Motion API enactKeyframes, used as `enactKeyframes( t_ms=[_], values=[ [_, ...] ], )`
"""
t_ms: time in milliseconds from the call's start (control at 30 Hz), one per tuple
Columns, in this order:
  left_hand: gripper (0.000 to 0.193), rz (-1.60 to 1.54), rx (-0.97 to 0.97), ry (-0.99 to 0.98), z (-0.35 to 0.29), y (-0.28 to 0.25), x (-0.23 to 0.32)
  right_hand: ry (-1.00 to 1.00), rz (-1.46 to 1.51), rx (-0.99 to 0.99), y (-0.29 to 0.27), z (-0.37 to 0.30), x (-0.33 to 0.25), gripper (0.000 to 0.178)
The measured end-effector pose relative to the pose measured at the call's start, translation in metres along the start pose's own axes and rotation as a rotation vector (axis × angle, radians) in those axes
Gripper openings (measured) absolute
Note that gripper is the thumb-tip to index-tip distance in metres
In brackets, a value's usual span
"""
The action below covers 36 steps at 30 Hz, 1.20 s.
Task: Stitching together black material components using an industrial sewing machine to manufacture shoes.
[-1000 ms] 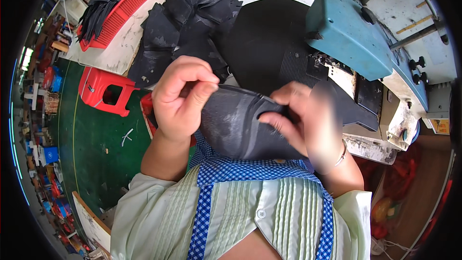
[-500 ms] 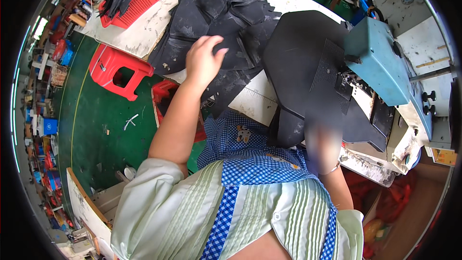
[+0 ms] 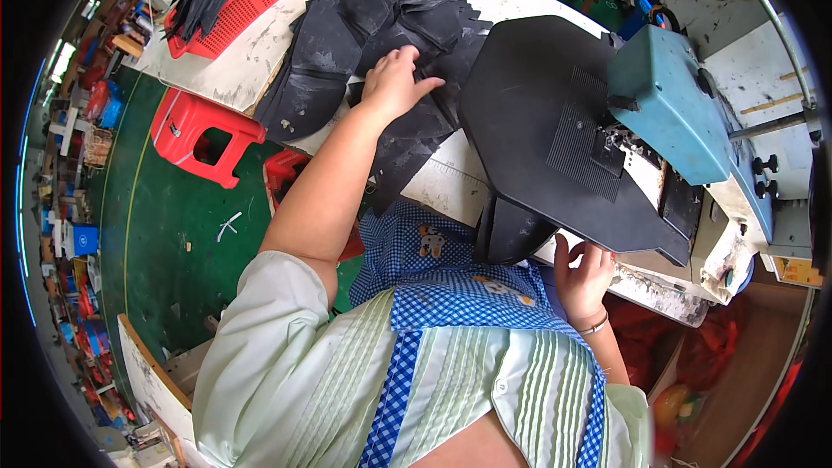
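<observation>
My left hand [image 3: 400,84] is over a spread pile of black sheet pieces [image 3: 325,56], thumb held away from the fingers. Its fingertips are at the pieces, with none seen gripped. Beside the pile lies a wide black plate [image 3: 524,87] with a ribbed strip, reaching under the head of a light-blue machine [image 3: 663,100]. My right hand [image 3: 587,279] is palm up at the plate's near edge, thumb and fingers apart, nothing seen in it. More black pieces [image 3: 513,230] hang below the plate, next to my lap.
A red basket [image 3: 251,9] of black pieces stands on the white table [image 3: 217,78] at far left. Below are a red stool [image 3: 204,134] and a red crate [image 3: 282,169]. A printed scale [image 3: 451,175] marks the tabletop. Under the machine, an open compartment [image 3: 745,338] holds red material.
My left hand has moved right and a little lower over the pile. My right hand, blurred before, is now sharp at the plate's near edge. The view has shifted slightly.
</observation>
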<state>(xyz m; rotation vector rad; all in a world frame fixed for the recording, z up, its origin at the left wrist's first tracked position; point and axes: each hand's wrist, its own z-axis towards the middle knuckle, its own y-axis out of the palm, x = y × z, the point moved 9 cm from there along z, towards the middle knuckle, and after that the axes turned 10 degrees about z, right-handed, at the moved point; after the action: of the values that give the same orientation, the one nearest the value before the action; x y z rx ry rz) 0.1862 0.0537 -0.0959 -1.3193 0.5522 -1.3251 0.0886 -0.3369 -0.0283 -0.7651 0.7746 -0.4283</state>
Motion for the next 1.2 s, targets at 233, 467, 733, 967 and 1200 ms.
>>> enactKeyframes(
  t_ms=[233, 467, 733, 967, 1200],
  values=[
    [0.023, -0.130, 0.179, -0.057, -0.009, -0.019, -0.008, -0.464, 0.154, -0.013, -0.012, 0.016, -0.066, 0.038],
    [0.034, -0.785, 0.643, -0.003, -0.077, -0.185, 0.039, -0.665, 0.138, 0.173, -0.054, 0.028, -0.094, 0.064],
    [0.028, -1.529, -0.144, -0.236, -0.115, -0.122, 0.105, -0.792, 0.083, 0.118, -0.044, 0.081, -0.130, 0.030],
    [0.052, -0.483, 0.388, 0.188, -0.122, -0.160, 0.121, -0.465, 0.115, -0.107, -0.042, 0.089, -0.082, 0.039],
    [0.039, -0.105, -0.035, 0.781, -0.110, -0.115, 0.229, -0.431, 0.038, -0.138, -0.045, 0.094, -0.069, 0.038]
  ],
)
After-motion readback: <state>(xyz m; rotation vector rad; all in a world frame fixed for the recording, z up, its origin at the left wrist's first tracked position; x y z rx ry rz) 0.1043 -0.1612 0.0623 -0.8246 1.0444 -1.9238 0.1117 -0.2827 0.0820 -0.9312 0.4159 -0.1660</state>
